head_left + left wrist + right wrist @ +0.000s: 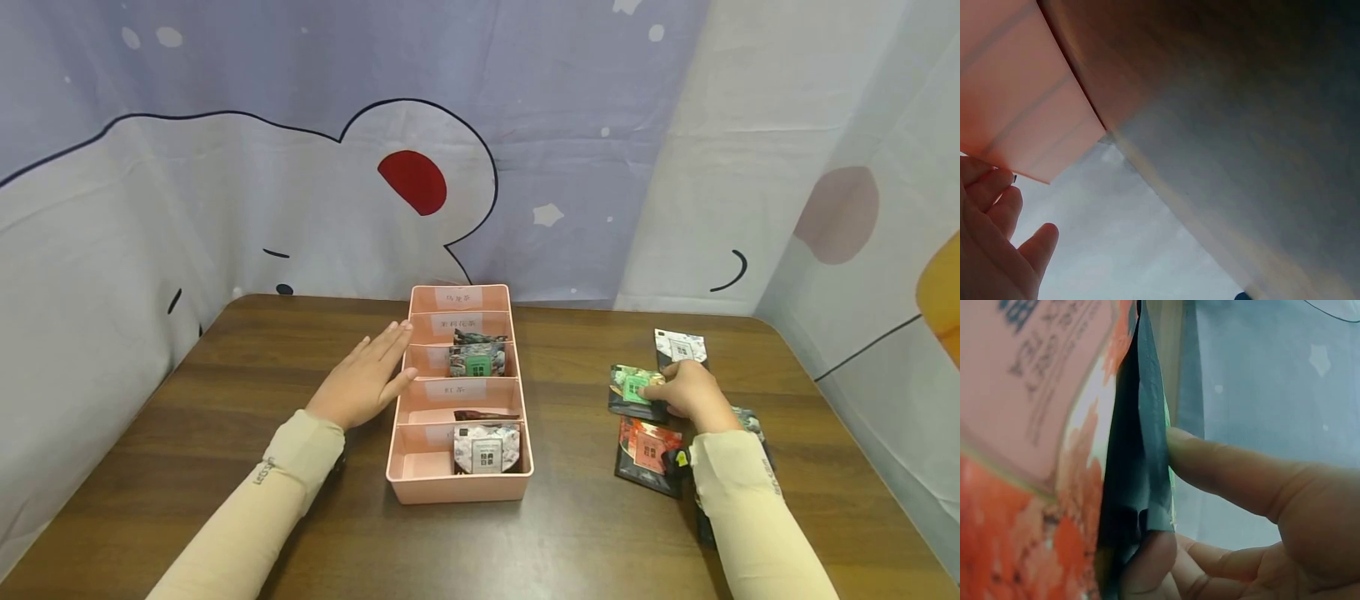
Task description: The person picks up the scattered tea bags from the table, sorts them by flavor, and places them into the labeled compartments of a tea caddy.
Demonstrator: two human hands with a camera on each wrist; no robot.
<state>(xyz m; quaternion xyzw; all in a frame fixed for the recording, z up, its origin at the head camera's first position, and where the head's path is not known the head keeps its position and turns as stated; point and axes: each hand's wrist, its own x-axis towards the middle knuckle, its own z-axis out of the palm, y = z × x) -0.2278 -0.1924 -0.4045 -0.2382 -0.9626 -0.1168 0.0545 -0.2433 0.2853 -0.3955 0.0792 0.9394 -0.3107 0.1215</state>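
My left hand [367, 377] lies with straight fingers along the left rim of a pink divided box [459, 490], and its fingertips [1002, 182] meet the rim in the left wrist view. To the right, my right hand [697, 393] pinches a green-labelled tea packet [627, 383] between thumb and fingers. The right wrist view shows this packet's dark edge [1155, 431] in the grip, behind a red tea packet [1079, 525]. On the table, that red packet lies just in front of the held one. A white-labelled tea packet [680, 344] lies behind the right hand.
Labelled compartments of the box hold a white packet [487, 450] at the front, a green-labelled packet [477, 361] further back and dark packets seen edge-on. More packets [750, 421] lie partly under the right forearm. A printed curtain [570, 208] hangs behind the wooden table [577, 533].
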